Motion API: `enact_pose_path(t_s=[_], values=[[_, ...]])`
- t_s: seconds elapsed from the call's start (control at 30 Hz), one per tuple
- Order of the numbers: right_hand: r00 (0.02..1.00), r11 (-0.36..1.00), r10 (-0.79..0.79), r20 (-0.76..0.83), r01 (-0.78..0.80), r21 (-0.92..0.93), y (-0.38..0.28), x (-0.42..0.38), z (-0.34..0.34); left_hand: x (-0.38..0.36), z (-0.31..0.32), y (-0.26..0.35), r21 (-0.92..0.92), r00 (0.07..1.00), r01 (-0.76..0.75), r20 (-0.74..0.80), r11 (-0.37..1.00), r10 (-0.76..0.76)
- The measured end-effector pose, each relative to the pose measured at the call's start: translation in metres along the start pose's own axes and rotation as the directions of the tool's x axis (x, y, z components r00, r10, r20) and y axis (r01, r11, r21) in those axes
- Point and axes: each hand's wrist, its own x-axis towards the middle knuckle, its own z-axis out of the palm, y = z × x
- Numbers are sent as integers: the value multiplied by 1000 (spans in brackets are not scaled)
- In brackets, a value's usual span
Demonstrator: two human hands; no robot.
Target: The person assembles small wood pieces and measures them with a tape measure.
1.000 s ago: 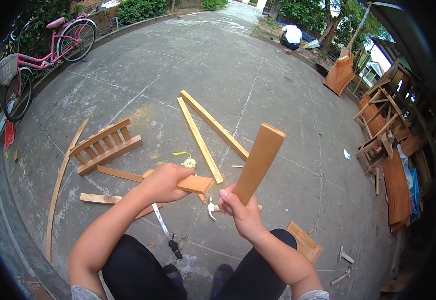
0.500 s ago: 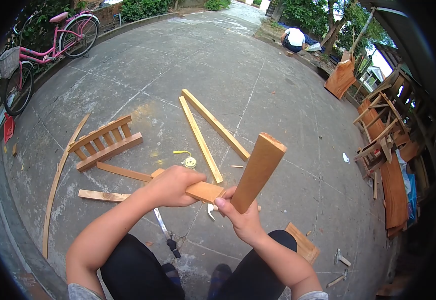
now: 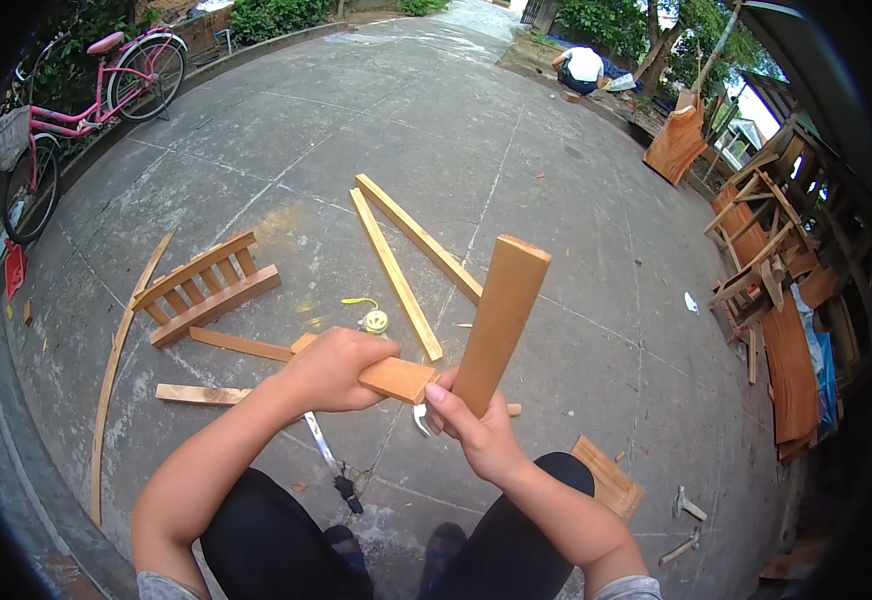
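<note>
My left hand (image 3: 341, 372) is closed around a short flat wooden piece (image 3: 399, 380), whose near end points at my right hand. My right hand (image 3: 481, 436) grips the lower end of a thicker wooden board (image 3: 503, 320) that rises nearly upright. The right thumb lies at the end of the short piece; whether the two woods touch is hard to make out. Partly hidden beneath my hands, a claw hammer (image 3: 421, 420) lies on the ground. A yellow tape measure (image 3: 375, 321) sits just beyond my left hand.
On the concrete (image 3: 576, 250) lie a slatted wooden frame (image 3: 218, 290), two pale strips (image 3: 396, 275), a long curved strip (image 3: 116, 355) and a metal-bladed tool (image 3: 326, 445). Two hammers (image 3: 689, 505) and a board (image 3: 608, 480) are at right. A person (image 3: 582, 70) crouches far off.
The upright board in my right hand has shifted left and up a little and stands slightly straighter. The short piece has moved slightly left with my left hand. Both grips look the same.
</note>
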Motion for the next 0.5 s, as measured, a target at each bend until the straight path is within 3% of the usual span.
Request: enact_pose_path(t_s=[0.5], values=[[999,994,29,31,-32,109,9,6,-6,1,1,-5,14,1000,9,-4,1000,-9]])
